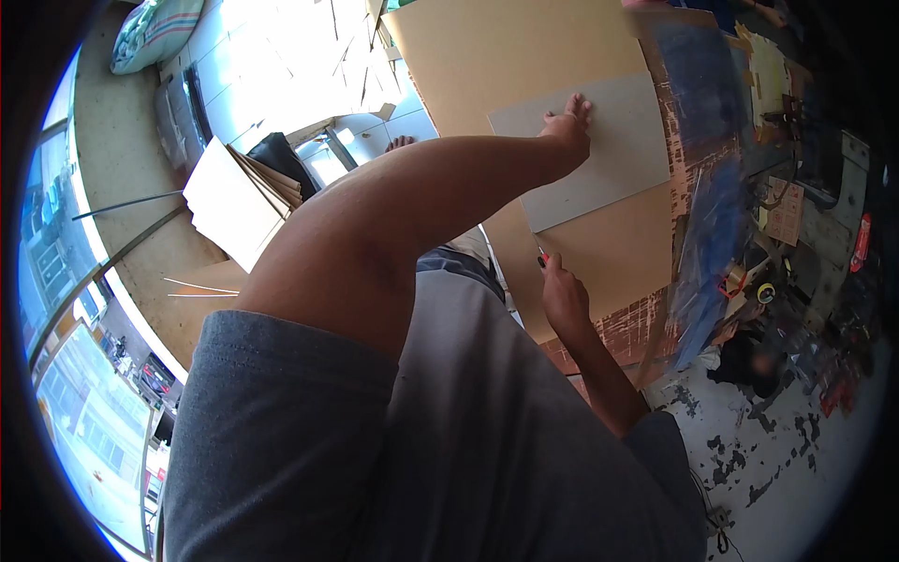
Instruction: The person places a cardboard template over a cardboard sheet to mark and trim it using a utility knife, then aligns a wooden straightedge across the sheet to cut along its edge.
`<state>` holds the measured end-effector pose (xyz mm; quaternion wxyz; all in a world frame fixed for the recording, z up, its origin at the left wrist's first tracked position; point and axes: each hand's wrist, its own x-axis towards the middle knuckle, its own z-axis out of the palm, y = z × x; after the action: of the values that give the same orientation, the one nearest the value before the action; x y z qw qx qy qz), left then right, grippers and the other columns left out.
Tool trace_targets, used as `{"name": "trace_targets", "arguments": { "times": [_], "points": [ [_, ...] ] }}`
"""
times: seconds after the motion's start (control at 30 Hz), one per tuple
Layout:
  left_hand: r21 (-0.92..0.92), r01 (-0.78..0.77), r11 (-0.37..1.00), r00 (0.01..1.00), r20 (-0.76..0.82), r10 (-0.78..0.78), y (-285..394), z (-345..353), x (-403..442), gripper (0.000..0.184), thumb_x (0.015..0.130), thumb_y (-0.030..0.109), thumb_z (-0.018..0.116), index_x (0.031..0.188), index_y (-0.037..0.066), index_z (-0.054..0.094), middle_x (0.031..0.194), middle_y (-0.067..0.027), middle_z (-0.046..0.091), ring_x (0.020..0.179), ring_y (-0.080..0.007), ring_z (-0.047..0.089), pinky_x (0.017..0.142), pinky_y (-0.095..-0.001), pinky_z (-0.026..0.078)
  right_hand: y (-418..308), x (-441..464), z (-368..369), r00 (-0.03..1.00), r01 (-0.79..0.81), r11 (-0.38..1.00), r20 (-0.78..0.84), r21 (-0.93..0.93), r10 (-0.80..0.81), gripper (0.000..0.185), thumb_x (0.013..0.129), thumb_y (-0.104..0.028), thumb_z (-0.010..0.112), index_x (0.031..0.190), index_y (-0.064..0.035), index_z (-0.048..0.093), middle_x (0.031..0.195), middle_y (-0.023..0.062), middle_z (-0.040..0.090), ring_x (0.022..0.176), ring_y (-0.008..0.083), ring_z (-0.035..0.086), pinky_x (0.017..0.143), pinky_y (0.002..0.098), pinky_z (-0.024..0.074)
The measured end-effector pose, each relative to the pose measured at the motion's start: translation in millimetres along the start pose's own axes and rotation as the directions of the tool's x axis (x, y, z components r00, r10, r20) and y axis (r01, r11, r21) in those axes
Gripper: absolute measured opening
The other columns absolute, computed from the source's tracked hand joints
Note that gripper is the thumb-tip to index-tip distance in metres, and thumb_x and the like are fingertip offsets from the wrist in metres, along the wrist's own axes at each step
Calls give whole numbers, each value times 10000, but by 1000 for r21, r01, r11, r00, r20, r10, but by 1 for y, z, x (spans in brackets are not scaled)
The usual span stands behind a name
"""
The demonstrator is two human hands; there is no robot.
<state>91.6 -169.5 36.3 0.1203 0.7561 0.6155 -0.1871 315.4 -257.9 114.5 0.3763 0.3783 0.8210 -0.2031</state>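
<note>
A grey rectangular sheet (618, 159) lies on a larger tan board (496, 70). My left hand (567, 128) rests on the grey sheet near its upper middle, fingers spread. Closer to my body, my right hand (565, 292) is closed around a small red and black cutter (543, 258). The cutter's tip is at the tan board, just beside the near corner of the grey sheet. My right fingers partly hide the cutter.
Under the board is a scratched brown work surface (646, 323), with blue plastic sheeting (702, 253) along its right side. Stacked pale boards (229, 201) stand at left. A red cutter (862, 242) and tape roll (766, 293) lie at right.
</note>
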Motion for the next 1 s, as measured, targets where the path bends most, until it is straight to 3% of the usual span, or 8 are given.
{"name": "trace_targets", "arguments": {
  "times": [0.27, 0.37, 0.43, 0.5, 0.6, 0.77, 0.83, 1.0],
  "points": [
    [-82, 81, 993, 997, -4, -82, 6, 2, 11, 633, 863, 86, 681, 1450, -29, 473, 1605, -270, 255, 1476, -530, 164, 1195, -632, 201, -43, 6, -37, 995, 88, 994, -60, 71, -84, 182, 1028, -182, 445, 1086, -9, 437, 863, 262, 684, 813, 458, 684, 707, 548, 529],
    [-194, 62, 979, 991, 130, -37, 7, -10, 10, 737, 819, 142, 760, 1473, -2, 451, 1637, -259, 157, 1480, -549, 98, 1128, -636, 345, -66, 50, -42, 975, 165, 979, -167, 123, -143, 246, 1024, -211, 479, 1141, 3, 444, 877, 256, 682, 843, 456, 676, 726, 548, 519],
    [-229, 242, 943, 968, 130, -216, 18, -10, 7, 820, 770, 187, 823, 1489, 51, 452, 1656, -238, 78, 1485, -549, 35, 1031, -609, 471, -69, 84, -30, 975, 168, 977, -170, 129, -145, 285, 1011, -216, 509, 1176, 8, 445, 925, 245, 690, 878, 438, 681, 749, 535, 523],
    [-241, 226, 944, 970, 146, -195, 16, -16, 5, 817, 771, 194, 825, 1486, 53, 457, 1659, -233, 67, 1487, -546, 27, 1014, -594, 491, -70, 108, -21, 695, 543, 839, -544, -32, -470, 405, 967, -251, 605, 1231, 10, 442, 990, 186, 684, 916, 391, 674, 796, 487, 518],
    [-225, 224, 948, 970, 142, -195, 16, -20, -2, 839, 762, 205, 834, 1491, 51, 449, 1662, -226, 50, 1489, -541, 17, 1010, -574, 502, -84, 124, -27, 602, 560, 829, -686, -2, -409, 462, 918, -286, 690, 1195, -6, 449, 961, 140, 647, 898, 334, 660, 811, 442, 502],
    [-163, 154, 975, 970, 211, -118, 15, -19, 2, 930, 733, 190, 847, 1519, 19, 380, 1663, -227, 47, 1492, -533, 16, 1042, -557, 483, -91, 127, -33, 724, 485, 874, -568, 18, -390, 471, 897, -328, 720, 1138, -31, 445, 860, 121, 611, 823, 273, 656, 760, 410, 497],
    [107, 290, 951, 947, 115, -301, 32, 1, 11, 1114, 615, 200, 910, 1567, 153, 334, 1677, -177, -10, 1502, -506, 34, 999, -540, 519, -87, 136, -23, 717, 481, 877, -579, 8, -388, 466, 897, -339, 719, 1122, -39, 442, 858, 120, 613, 819, 250, 661, 745, 396, 498],
    [-41, 268, 963, 955, 146, -259, 26, -5, 14, 1092, 615, 177, 899, 1559, 141, 351, 1677, -178, 15, 1500, -512, 44, 1004, -531, 519, -84, 141, -18, 729, 460, 888, -573, 8, -373, 437, 925, -344, 690, 1121, -40, 445, 836, 104, 624, 781, 221, 671, 699, 368, 502]
  ]
}}
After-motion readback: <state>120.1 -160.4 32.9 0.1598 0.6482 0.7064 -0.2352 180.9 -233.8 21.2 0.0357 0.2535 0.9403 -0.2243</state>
